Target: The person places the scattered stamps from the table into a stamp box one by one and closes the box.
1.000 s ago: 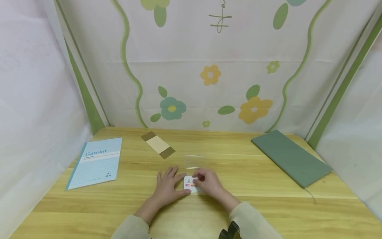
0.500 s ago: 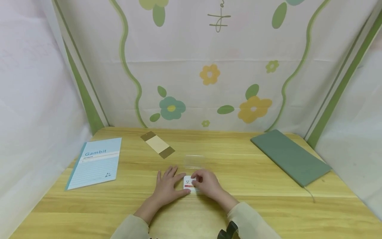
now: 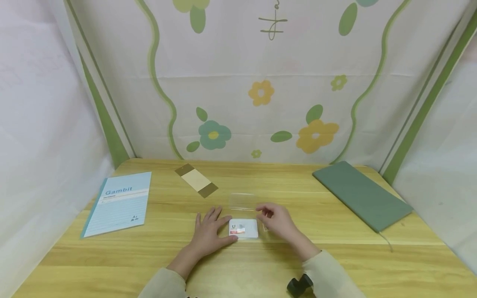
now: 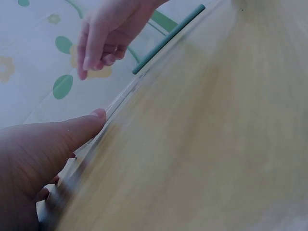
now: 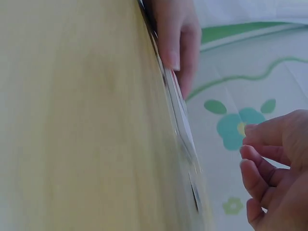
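The white cards (image 3: 250,227) look gathered into a stack on the worktop (image 3: 93,265), uncovered, a clear lid (image 3: 242,201) beyond them; left hand (image 3: 207,236) spread against their left end, right hand (image 3: 278,222) loosely curled, seemingly empty, to their right.

From the head, I'm looking forward and down over the desk (image 3: 112,265); on the left wrist I'm in close, low and tilted, facing right; on the right wrist, just as low, facing left, and all three share left hand (image 3: 209,235) and right hand (image 3: 278,222)!
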`<action>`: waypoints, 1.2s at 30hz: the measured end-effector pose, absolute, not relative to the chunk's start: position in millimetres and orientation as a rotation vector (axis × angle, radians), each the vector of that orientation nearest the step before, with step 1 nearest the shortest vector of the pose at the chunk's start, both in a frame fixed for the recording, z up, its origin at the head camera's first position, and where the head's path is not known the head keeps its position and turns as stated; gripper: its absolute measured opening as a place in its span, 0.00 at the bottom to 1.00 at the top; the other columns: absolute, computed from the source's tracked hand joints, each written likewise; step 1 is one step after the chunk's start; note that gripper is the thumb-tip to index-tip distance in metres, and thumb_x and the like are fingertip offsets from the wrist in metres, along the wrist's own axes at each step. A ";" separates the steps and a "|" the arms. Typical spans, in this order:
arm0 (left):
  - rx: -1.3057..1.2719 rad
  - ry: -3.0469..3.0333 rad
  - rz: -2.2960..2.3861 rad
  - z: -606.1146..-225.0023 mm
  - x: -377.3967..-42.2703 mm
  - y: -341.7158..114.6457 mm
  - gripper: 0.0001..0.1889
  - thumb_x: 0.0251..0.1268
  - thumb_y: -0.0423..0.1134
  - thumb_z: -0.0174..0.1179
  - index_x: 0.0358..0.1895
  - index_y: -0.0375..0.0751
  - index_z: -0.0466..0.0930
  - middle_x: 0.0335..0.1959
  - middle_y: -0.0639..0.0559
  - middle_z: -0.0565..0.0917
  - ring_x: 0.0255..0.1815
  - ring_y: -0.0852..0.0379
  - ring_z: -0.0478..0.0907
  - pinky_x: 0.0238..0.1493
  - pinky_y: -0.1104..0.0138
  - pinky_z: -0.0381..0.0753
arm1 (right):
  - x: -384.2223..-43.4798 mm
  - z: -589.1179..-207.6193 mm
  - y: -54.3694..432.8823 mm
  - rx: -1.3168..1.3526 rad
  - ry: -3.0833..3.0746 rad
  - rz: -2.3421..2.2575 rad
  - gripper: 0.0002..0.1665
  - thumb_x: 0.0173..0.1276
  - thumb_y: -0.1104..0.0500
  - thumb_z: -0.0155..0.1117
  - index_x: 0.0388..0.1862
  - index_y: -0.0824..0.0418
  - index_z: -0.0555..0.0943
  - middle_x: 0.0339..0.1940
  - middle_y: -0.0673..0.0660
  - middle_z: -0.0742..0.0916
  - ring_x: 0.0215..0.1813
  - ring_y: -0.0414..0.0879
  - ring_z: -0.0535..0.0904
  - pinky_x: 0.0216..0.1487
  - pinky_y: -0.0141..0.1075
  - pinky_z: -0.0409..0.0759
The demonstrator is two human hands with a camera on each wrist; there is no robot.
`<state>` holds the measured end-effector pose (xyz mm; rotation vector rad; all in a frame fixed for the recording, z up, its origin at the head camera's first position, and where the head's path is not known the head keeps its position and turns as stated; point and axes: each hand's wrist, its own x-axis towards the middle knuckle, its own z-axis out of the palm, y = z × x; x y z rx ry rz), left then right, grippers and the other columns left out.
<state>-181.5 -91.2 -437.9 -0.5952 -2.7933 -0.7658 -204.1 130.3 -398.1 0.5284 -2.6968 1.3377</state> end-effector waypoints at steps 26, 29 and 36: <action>-0.598 -2.800 -0.766 -439.5 -182.6 -91.9 0.34 0.45 0.65 0.54 0.54 0.48 0.72 0.61 0.39 0.61 0.62 0.41 0.50 0.54 0.39 0.35 | -204.5 -425.2 164.6 0.533 -2.816 1.239 0.08 0.49 0.67 0.65 0.29 0.62 0.77 0.29 0.51 0.74 0.32 0.43 0.67 0.33 0.34 0.68; -0.599 -2.805 -0.763 -439.3 -183.1 -91.7 0.34 0.45 0.66 0.54 0.54 0.48 0.72 0.61 0.39 0.61 0.62 0.41 0.50 0.54 0.39 0.35 | -204.8 -426.3 164.0 0.516 -2.840 1.216 0.09 0.49 0.68 0.65 0.30 0.62 0.75 0.30 0.51 0.73 0.33 0.43 0.66 0.34 0.33 0.68; -0.595 -2.821 -0.759 -438.2 -182.8 -91.3 0.34 0.44 0.66 0.53 0.54 0.49 0.72 0.61 0.39 0.60 0.62 0.41 0.49 0.54 0.40 0.35 | -204.4 -427.9 162.3 0.448 -2.816 1.243 0.11 0.48 0.69 0.65 0.29 0.61 0.74 0.28 0.50 0.73 0.30 0.43 0.66 0.31 0.33 0.68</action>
